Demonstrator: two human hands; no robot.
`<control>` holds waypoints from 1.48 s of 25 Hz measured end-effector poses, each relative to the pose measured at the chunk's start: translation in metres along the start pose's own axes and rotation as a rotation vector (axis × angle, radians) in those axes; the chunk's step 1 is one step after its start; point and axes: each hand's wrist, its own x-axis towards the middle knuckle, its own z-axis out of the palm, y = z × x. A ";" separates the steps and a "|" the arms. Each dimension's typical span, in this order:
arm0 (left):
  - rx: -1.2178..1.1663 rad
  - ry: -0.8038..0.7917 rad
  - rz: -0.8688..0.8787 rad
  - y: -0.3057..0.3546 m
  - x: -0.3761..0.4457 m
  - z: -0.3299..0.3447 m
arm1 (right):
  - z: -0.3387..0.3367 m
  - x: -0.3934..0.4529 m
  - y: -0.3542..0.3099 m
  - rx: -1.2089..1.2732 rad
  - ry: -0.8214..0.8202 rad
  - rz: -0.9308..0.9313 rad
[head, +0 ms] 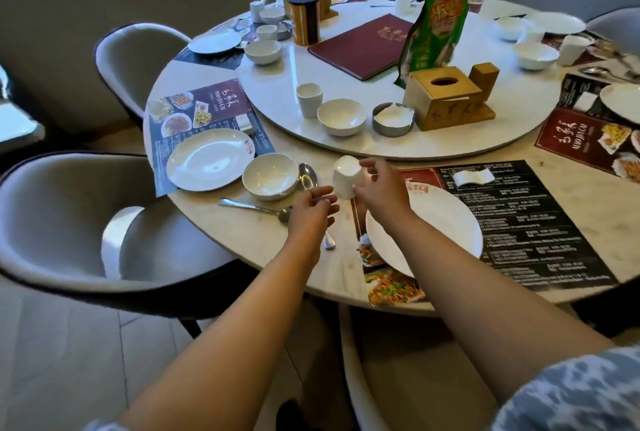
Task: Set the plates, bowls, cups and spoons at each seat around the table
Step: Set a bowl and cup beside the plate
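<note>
My right hand (379, 190) grips a white cup (345, 177), held tilted just above the table's near edge. Beside it on the left, my left hand (313, 211) hovers with its fingers loosely curled and nothing in it. Under the right wrist lies a white plate (446, 223) on a black placemat (540, 223). At the seat to the left sit a white plate (207, 159), a white bowl (270, 176) and a spoon (307, 176). A second spoon (252, 206) lies in front of the bowl. Another spoon handle (329, 242) pokes out below my left hand.
The turntable (433, 143) carries a cup (309, 99), a bowl (341, 116), a metal dish (393, 119), a wooden tissue box (446, 98), a red menu (363, 44) and a green sign (436, 18). Grey chairs (62, 223) stand at the left.
</note>
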 end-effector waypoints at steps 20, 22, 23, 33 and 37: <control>0.119 -0.244 -0.127 0.031 0.075 -0.018 | 0.020 0.042 -0.001 0.072 0.125 0.128; 0.093 -0.282 -0.175 0.035 0.076 -0.002 | 0.004 0.035 -0.006 0.213 0.182 0.141; 0.060 -0.317 -0.194 0.037 0.075 0.008 | -0.004 0.030 -0.007 0.272 0.191 0.134; 0.027 -0.606 -0.027 0.040 0.061 0.105 | -0.084 0.017 0.053 0.171 0.294 0.112; 0.284 -0.707 0.070 0.044 0.067 0.169 | -0.123 0.028 0.085 0.158 0.450 0.244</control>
